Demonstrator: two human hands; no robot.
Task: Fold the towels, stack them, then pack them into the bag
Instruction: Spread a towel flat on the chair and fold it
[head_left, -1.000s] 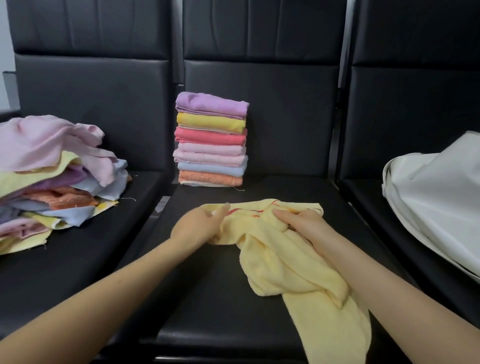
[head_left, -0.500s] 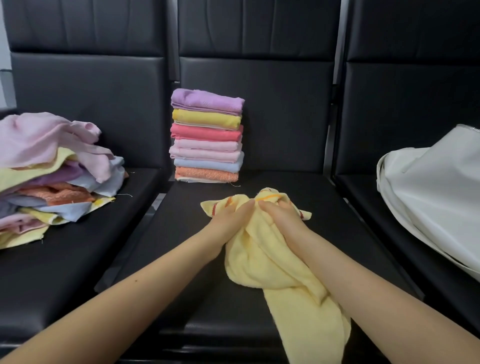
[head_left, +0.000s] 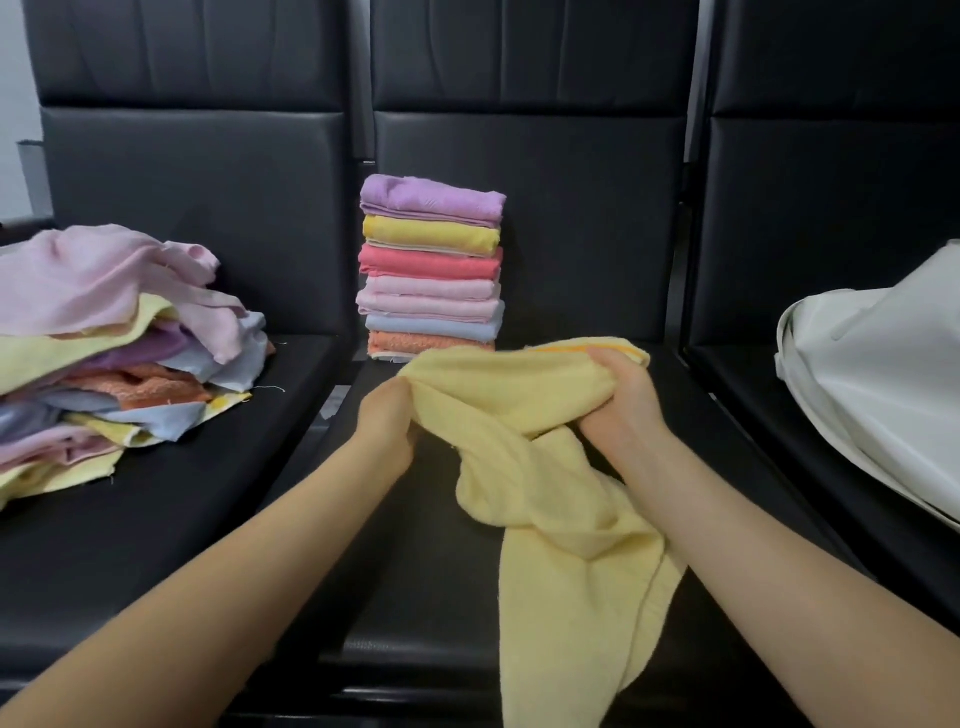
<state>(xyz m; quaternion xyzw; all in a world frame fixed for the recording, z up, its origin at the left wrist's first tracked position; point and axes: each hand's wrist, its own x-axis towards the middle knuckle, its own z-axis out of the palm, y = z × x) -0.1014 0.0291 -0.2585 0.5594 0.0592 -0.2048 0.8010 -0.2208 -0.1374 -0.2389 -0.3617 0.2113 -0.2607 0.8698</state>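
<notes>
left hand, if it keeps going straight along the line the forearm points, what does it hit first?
Likely the folded towel stack: the left hand, gripping the yellow towel, points up and away toward its orange bottom layer. Depth is unclear; it could meet the black seat first.

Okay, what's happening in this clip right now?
A person is sorting towels on a row of black seats. Both the left hand and the right hand grip a pale yellow towel, unfolded, one end hanging off the middle seat's front edge. Behind it stands a neat stack of folded towels. A loose heap of unfolded towels lies on the left seat, and the white bag waits on the right seat.
</notes>
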